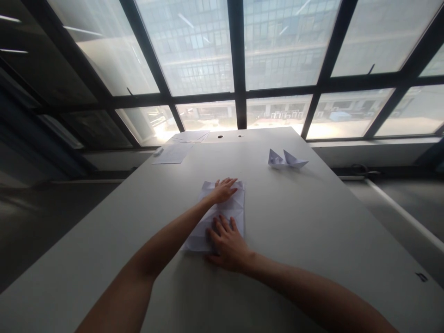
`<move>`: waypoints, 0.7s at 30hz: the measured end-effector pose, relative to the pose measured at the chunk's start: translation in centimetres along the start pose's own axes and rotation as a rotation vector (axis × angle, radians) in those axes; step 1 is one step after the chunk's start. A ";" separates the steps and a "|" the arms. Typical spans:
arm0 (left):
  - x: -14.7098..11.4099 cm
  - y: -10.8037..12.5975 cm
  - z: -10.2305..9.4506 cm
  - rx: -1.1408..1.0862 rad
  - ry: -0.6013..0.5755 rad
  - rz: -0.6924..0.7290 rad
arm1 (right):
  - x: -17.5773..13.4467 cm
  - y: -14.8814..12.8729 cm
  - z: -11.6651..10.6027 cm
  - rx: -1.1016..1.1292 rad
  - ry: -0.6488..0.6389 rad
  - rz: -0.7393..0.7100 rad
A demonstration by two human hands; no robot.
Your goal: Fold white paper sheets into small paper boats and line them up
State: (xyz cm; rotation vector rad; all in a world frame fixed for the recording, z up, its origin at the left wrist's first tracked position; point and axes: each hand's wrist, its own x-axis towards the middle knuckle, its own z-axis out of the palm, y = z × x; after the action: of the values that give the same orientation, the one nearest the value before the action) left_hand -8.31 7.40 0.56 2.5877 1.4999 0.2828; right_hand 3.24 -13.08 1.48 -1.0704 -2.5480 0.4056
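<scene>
A creased sheet of white paper (237, 213) lies on the table in front of me, with fold lines running across it. My left hand (225, 189) rests flat on its far part, fingers stretched toward the right edge. Nearer to me, my right hand (229, 245) presses on the sheet's near part with its fingers spread, the thumb by the near edge. Neither hand grips anything. My left forearm covers much of the paper's left side.
On the white table (294, 222), a folded paper boat (287, 160) stands at the far right. Flat paper sheets (173, 152) lie at the far left beside a small white object (158, 151). A round hole (219, 136) is near the far edge, before the windows.
</scene>
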 end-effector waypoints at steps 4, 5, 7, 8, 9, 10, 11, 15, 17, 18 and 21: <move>0.7 0.7 0.4 -0.035 -0.004 0.074 | 0.2 -0.7 -0.1 -0.021 0.016 0.002; 0.6 0.8 0.5 -0.042 -0.005 0.096 | 0.2 -0.9 0.0 -0.024 0.019 0.003; 0.0 1.0 0.6 -0.044 0.001 0.139 | 0.2 -1.2 0.3 -0.020 0.019 0.011; -0.4 1.1 0.7 -0.039 0.009 0.157 | 0.2 -1.4 0.5 -0.015 0.014 0.020; -0.7 1.1 0.8 -0.032 0.018 0.170 | 0.2 -1.5 0.7 -0.009 0.007 0.030; -0.9 1.2 0.9 -0.025 0.028 0.179 | 0.1 -1.6 0.9 -0.002 -0.002 0.040; -1.1 1.2 0.9 -0.018 0.035 0.183 | 0.1 -1.6 1.0 0.004 -0.011 0.047; -1.0 1.1 0.5 0.034 -0.042 0.153 | -0.2 -1.2 1.3 0.022 -0.025 0.022; -0.5 1.5 0.2 0.082 -0.129 0.085 | -0.2 -0.9 1.3 0.033 -0.025 0.005; -0.2 1.9 0.1 0.104 -0.161 0.030 | -0.1 -0.7 1.4 0.038 -0.027 0.002; 0.7 3.8 0.6 0.131 -0.196 -0.143 | 0.4 -0.2 1.6 0.038 -0.019 0.017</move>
State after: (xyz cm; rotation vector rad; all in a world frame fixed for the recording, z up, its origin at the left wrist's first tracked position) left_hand -4.64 6.18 0.80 2.4988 1.6701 -0.0854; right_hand 2.22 -13.13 0.16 -1.0798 -2.5390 0.4685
